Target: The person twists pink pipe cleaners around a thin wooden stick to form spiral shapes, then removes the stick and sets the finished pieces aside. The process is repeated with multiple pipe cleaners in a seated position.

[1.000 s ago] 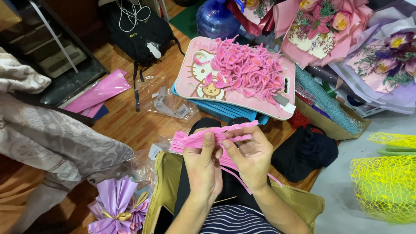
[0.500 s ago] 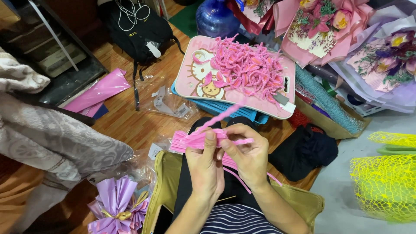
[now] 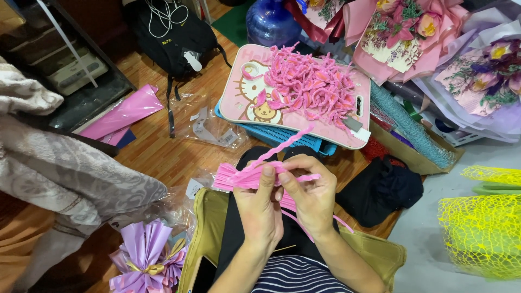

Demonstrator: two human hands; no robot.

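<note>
Over the lap, the left hand point(image 3: 259, 209) and right hand point(image 3: 310, 195) pinch one pink pipe cleaner point(image 3: 277, 149) atop an unbent bundle point(image 3: 239, 178), while many already curled pieces point(image 3: 312, 84) lie on the far pink tray point(image 3: 241, 100).

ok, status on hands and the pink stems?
Left hand and right hand both pinching pink stems over the lap. One stem end sticks up toward the tray. Nothing in the way.
</note>
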